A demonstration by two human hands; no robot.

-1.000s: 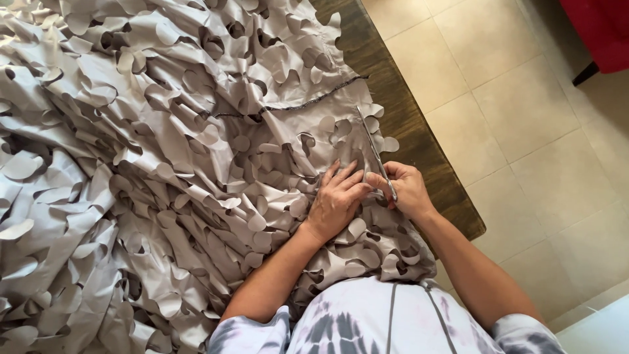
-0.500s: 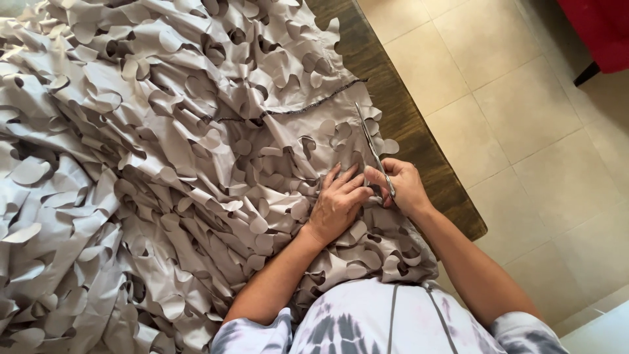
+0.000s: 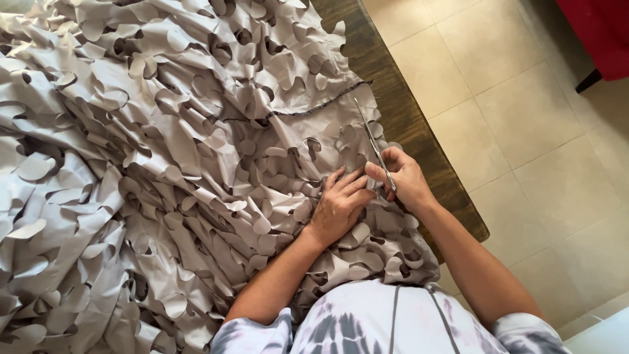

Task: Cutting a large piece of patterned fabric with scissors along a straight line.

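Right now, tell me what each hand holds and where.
Right hand grips scissors at the handle end, blades pointing away. Left hand holds nothing, lying flat on the grey cut-out fabric.

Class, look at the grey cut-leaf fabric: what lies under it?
A dark wooden table shows along the right edge of the grey fabric. The left hand presses on the fabric; the right hand holds scissors. The rest of the tabletop is covered.

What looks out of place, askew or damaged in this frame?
Nothing stands out. The grey cut-out fabric is full of holes, but they repeat evenly like a pattern. The left hand presses it flat; the right hand holds scissors.
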